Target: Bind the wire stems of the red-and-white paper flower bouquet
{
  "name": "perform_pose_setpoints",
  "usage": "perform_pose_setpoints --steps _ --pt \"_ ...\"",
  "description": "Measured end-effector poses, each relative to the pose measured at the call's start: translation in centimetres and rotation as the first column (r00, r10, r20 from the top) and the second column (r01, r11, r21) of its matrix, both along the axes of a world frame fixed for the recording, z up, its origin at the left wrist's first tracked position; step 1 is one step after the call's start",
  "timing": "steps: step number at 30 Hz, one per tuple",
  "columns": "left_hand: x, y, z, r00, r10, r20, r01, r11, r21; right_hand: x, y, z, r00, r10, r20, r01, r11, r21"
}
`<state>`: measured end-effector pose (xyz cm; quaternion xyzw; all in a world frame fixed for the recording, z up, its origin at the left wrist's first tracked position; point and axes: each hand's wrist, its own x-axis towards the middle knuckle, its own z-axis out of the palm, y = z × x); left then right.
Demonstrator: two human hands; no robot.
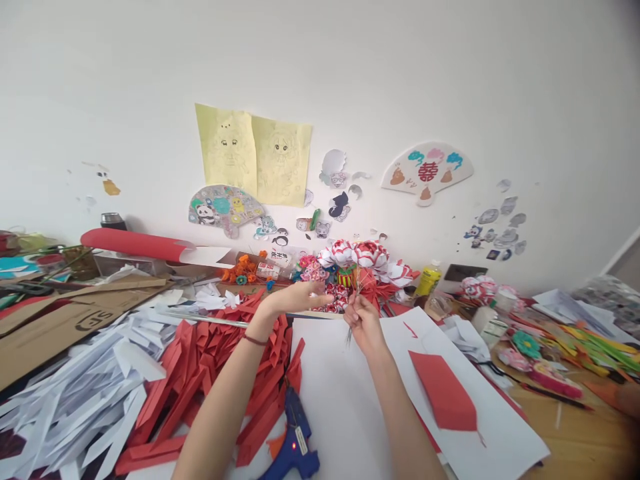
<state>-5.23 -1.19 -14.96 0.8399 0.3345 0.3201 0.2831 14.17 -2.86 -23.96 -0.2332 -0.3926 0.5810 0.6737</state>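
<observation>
The right hand [367,323] is closed on a bunch of thin stems [358,283], held above the white paper [330,393] with red-and-white paper flowers [370,255] beyond it. The left hand [299,298] is open beside it, fingers stretched out; I cannot tell whether it touches anything. A blue glue gun [295,440] lies between the forearms, beside red paper strips [205,357].
</observation>
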Motion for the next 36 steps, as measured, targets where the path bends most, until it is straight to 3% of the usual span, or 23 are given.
perform_pose_setpoints --steps 3,7,12,19,24,30,36 --pt "1.5 -0.4 -0.9 0.969 -0.069 -0.236 0.084 0.995 0.053 -0.2 -0.2 0.3 0.998 -0.060 -0.009 0.060 0.998 -0.029" --pt "5.0 -1.1 -1.9 0.993 0.014 -0.120 -0.001 0.994 0.111 -0.7 -0.5 0.6 0.991 -0.133 0.001 0.133 0.990 -0.051" --pt "7.4 -1.7 -2.5 0.970 0.238 -0.050 -0.231 0.965 0.124 -2.5 -0.9 0.7 0.972 -0.228 0.045 0.230 0.972 -0.041" --pt "5.6 -2.2 -0.7 0.926 0.372 -0.064 -0.357 0.919 0.169 -4.2 -1.6 0.9 0.977 -0.194 0.090 0.193 0.981 0.021" --pt "5.3 -3.9 0.3 0.789 0.604 -0.117 -0.513 0.751 0.416 -4.4 -1.7 0.7 0.956 -0.269 0.121 0.256 0.960 0.110" --pt "6.4 -4.2 -0.7 0.766 0.641 -0.044 -0.532 0.671 0.516 -4.8 -1.8 0.5 0.949 -0.300 0.100 0.295 0.954 0.061" --pt "5.8 -3.8 -0.7 0.819 0.574 0.019 -0.482 0.670 0.565 -5.2 -2.1 0.7 0.946 -0.308 0.101 0.294 0.947 0.132"
